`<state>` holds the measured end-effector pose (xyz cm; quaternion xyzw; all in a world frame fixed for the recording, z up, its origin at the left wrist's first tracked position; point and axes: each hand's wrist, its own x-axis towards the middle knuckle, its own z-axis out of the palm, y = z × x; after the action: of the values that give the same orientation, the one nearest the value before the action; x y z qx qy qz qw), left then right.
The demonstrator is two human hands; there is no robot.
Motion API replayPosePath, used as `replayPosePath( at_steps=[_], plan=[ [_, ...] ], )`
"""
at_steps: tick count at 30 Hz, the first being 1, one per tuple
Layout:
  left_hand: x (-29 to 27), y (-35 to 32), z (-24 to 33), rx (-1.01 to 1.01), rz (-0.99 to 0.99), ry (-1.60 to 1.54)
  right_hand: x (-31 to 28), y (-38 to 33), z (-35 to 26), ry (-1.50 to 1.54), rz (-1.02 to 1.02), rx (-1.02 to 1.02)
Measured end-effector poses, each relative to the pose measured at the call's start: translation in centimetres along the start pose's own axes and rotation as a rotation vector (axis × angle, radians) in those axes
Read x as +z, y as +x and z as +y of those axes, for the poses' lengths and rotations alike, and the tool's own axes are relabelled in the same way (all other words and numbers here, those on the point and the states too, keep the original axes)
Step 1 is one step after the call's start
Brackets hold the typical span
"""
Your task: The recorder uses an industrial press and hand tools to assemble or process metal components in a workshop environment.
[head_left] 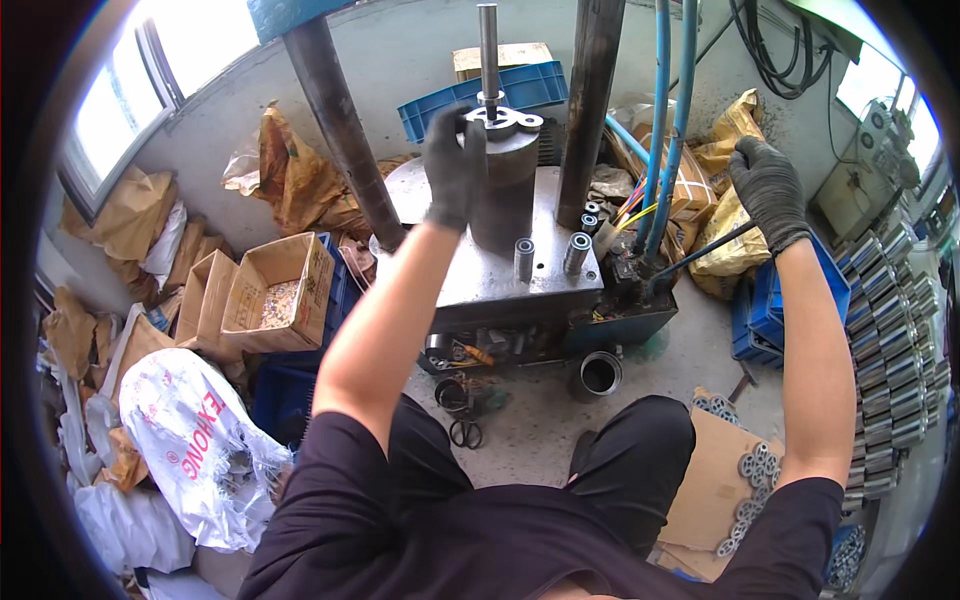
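My left hand (453,170), in a dark glove, is raised beside a dark upright cylinder (505,190). Its fingers are slightly smeared, curved and apart from the thumb, with nothing visible between them. On the cylinder's top lies a flat silver metal part with round holes (503,122), directly under a vertical steel rod (488,50). Off to the right, my gloved right hand (768,190) is closed at the end of a black lever (705,248); the grip itself is partly hidden. Two small stacked-ring metal pieces (578,253) stand on the steel press table (470,280).
Dark press columns (590,110) flank the cylinder, and blue hoses (670,130) run beside the right one. At left are an open cardboard box (278,295) and a white sack (195,440). Cardboard (715,460) with flat metal parts lies at right, near stacked shiny cylinders (895,340).
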<state>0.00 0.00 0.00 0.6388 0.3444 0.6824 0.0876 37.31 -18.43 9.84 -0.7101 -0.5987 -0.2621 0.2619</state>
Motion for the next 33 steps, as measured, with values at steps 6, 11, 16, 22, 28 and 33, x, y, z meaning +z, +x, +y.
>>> replayPosePath(
  at_steps=[6,11,16,22,28,33],
  plan=[
    [-1.8,-12.7,2.3,-0.050,-0.196,-0.397,-0.3,-0.2,0.6,-0.021,0.011,-0.007],
    [-1.1,-14.5,-1.9,0.261,-0.507,0.388,0.0,-1.8,1.3,0.002,0.055,-0.005],
    [-0.4,-15.4,-2.1,0.219,-0.574,0.390,0.1,-4.1,2.9,-0.007,0.072,0.026],
    [0.2,-16.5,-2.4,0.218,-0.591,0.333,0.3,-10.7,4.5,0.050,0.091,-0.042],
    [-2.7,-19.3,-0.1,-0.113,-0.664,0.036,-2.8,-22.4,-0.7,0.204,-0.074,-0.311],
    [-3.4,-22.1,3.8,-0.597,-0.713,-0.361,-0.6,-24.1,-8.9,0.523,-0.110,-0.289]
  ],
)
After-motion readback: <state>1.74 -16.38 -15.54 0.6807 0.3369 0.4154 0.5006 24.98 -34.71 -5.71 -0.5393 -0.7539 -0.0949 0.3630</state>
